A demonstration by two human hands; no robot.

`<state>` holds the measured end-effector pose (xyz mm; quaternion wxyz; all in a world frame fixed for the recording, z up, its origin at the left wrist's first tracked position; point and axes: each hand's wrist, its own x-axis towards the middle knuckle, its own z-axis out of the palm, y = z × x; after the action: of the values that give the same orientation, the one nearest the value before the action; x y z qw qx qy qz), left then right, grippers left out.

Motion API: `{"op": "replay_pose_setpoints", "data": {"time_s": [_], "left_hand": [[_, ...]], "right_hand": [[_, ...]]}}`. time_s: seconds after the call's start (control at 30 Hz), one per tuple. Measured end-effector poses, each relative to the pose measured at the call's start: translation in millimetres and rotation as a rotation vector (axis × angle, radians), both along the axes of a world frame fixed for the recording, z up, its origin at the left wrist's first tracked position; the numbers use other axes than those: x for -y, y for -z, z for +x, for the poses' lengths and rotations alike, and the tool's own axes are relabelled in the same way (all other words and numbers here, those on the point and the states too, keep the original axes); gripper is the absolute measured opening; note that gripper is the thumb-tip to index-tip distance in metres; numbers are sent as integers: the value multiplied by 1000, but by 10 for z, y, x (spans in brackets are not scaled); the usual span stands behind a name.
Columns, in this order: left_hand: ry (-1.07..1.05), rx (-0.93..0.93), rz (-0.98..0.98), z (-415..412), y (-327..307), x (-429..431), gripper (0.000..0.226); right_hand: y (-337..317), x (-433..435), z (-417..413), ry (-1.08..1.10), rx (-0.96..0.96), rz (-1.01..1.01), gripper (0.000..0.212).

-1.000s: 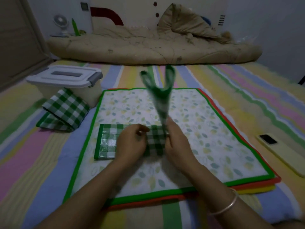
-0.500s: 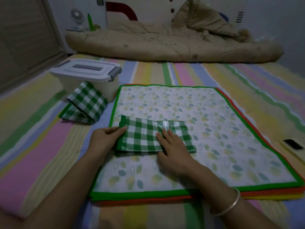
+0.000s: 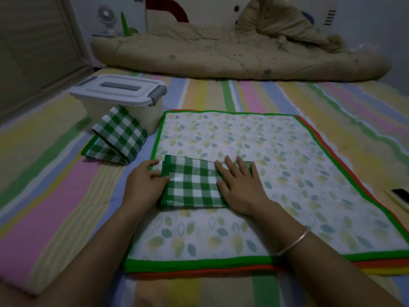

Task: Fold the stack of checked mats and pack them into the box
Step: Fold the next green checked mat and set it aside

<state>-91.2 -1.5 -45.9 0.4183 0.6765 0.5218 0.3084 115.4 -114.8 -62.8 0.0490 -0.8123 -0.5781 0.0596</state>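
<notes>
A folded green-and-white checked mat (image 3: pixel 192 185) lies on top of a flat stack of mats (image 3: pixel 276 173), whose top one has a leaf print and a green border. My left hand (image 3: pixel 143 185) holds the folded mat's left edge, thumb on top. My right hand (image 3: pixel 239 187) presses flat on its right half with fingers spread. Another folded checked mat (image 3: pixel 117 136) leans against the front of the white plastic box (image 3: pixel 124 100), whose lid with grey latches is on.
Everything rests on a striped pastel bedspread (image 3: pixel 55 207). A rolled beige quilt (image 3: pixel 232 56) lies across the back. A phone (image 3: pixel 400 196) sits at the right edge. A small fan (image 3: pixel 107 21) stands at the back left by a wooden panel.
One second ago my right hand was lifting the mat's right part upright. It then laid that part over to the left, and both hands now press the shorter, folded mat flat.
</notes>
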Motion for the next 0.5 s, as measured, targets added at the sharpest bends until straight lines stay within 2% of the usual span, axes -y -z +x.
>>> {"op": "replay_pose_setpoints", "data": {"time_s": [0.07, 0.1, 0.17, 0.27, 0.33, 0.4, 0.5], "left_hand": [[-15, -182, 378, 75, -63, 98, 58], [-4, -217, 575, 143, -97, 175, 58], [139, -285, 744, 356, -183, 355, 55], [477, -718, 721, 737, -198, 534, 58], [561, -935, 693, 843, -73, 514, 60], [580, -983, 671, 789, 99, 412, 60], [624, -851, 643, 579, 261, 201, 74]], "right_hand": [[90, -12, 11, 8, 21, -23, 56], [104, -16, 7, 8, 29, -19, 56], [139, -18, 4, 10, 42, -8, 57], [181, -13, 2, 7, 57, 8, 71], [203, -5, 0, -4, 76, 9, 80], [211, -4, 4, -1, 61, 24, 79], [233, -9, 9, 8, 45, 43, 77]]}}
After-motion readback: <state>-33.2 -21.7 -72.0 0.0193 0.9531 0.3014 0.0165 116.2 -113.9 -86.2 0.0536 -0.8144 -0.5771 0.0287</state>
